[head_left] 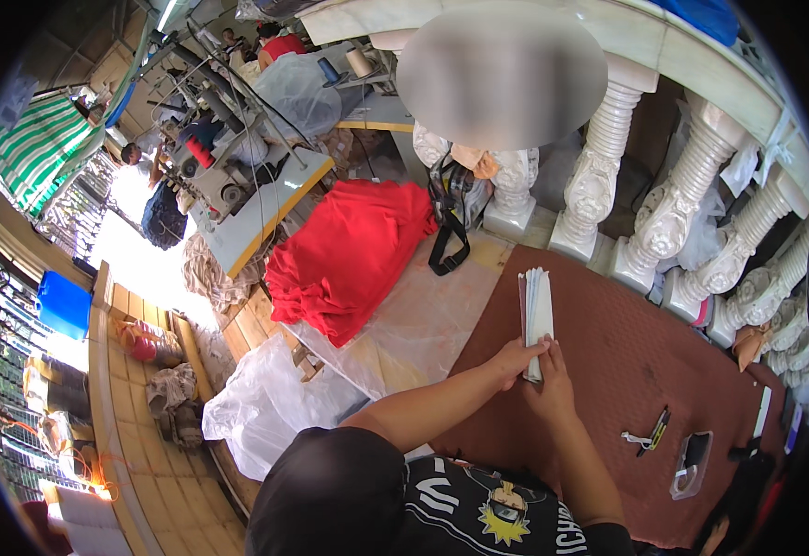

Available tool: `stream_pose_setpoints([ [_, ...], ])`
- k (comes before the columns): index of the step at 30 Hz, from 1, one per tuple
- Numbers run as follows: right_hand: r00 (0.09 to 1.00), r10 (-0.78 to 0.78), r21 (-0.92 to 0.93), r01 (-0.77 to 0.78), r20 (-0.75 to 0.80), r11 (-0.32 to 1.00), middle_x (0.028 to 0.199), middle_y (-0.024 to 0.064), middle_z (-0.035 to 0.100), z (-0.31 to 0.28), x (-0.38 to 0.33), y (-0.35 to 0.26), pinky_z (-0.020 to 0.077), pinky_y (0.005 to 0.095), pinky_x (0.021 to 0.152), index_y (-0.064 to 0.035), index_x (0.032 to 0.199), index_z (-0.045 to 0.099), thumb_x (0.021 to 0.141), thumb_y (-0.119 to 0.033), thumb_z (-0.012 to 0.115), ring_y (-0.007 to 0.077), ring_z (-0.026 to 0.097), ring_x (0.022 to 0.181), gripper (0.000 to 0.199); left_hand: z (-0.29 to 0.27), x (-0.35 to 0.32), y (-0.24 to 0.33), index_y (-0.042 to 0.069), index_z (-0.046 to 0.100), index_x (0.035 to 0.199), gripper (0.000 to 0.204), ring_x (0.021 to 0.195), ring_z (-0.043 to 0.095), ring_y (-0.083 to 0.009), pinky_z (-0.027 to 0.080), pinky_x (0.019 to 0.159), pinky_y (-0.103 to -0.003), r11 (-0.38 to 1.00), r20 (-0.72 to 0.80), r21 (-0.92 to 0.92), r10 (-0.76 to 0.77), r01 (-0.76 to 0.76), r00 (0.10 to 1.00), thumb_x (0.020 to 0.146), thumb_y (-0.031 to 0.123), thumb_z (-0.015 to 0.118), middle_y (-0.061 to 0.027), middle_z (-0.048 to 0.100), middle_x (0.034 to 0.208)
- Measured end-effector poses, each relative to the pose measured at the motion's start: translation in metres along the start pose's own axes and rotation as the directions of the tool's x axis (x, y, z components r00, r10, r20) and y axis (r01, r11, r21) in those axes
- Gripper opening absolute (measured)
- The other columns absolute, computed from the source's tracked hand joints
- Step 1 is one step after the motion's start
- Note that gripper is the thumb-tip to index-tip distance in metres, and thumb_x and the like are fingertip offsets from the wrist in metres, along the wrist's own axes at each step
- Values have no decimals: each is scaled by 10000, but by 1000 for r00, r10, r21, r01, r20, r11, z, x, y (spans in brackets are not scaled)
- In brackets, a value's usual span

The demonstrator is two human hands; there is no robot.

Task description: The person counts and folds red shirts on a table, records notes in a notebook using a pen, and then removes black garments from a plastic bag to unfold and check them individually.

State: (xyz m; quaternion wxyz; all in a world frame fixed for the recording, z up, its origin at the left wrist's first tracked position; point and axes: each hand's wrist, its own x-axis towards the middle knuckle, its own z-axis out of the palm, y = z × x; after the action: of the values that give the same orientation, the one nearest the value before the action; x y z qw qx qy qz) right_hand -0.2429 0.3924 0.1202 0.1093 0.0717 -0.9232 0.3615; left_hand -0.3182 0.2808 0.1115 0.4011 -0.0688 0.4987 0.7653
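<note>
- A pile of red fabric (349, 255) is lying well to the left of the hands and farther from the person, on a clear plastic sheet (423, 320); a black strap (449, 243) is trailing just beside its right edge.
- The left hand (514, 357) is reaching in from the lower left; its fingers are curling closed around the near left edge of a stack of white paper sheets (538, 310); the thumb is pressing on the stack's face.
- The stack is standing on edge on the reddish-brown mat (627, 371); its long axis is running away from the person, the far end pointing toward the white balusters (673, 208) and the near end sitting between the two hands.
- The right hand (553, 385) is lying just beside the left one, nearer the person; its fingers are loosely bent and touching the stack's near lower end; how firmly it is gripping cannot be told.
- To the right of the right hand, well apart, a black and yellow pen (656, 428) is lying on the mat; a small clear plastic case (692, 461) is sitting farther right.
</note>
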Motion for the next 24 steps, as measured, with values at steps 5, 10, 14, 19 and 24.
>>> stream_pose_setpoints([
  [5,1000,0,68,1,-14,998,1341,205,380,15,7,19,324,444,1010,-4,1270,433,776,-195,629,404,327,1256,564,-53,42,7,13,545,1109,304,819,608,-175,503,683,-328,957,-158,208,237,-202,958,851,163,599,-104,624,926],
  [10,955,296,-317,-289,-26,903,1394,188,305,37,-21,77,243,483,1045,-30,1307,395,808,-278,581,368,233,1314,587,-87,78,53,-27,564,1028,401,858,611,-364,465,753,-413,454,-6,844,541,-285,841,801,300,610,-229,629,918],
  [14,960,279,-459,-261,-30,849,1448,162,209,52,-36,94,166,500,1077,-64,1363,316,814,-317,543,352,165,1344,645,-88,123,88,-30,548,941,388,874,574,-416,441,751,-464,222,24,957,585,-189,811,781,318,607,-257,609,906],
  [19,934,357,-455,-319,-3,832,1456,137,208,52,-31,89,139,497,1090,-88,1368,313,818,-360,513,334,148,1353,645,-84,200,126,-52,490,1054,372,878,577,-433,446,778,-475,179,-40,979,641,-99,767,801,218,523,-300,597,887],
  [24,923,384,-427,-347,1,835,1451,126,226,51,-27,90,142,493,1090,-100,1357,339,799,-370,530,321,152,1355,649,-87,289,136,-36,485,1108,362,899,579,-432,453,790,-481,180,-67,980,696,-84,715,804,160,492,-292,601,924],
])
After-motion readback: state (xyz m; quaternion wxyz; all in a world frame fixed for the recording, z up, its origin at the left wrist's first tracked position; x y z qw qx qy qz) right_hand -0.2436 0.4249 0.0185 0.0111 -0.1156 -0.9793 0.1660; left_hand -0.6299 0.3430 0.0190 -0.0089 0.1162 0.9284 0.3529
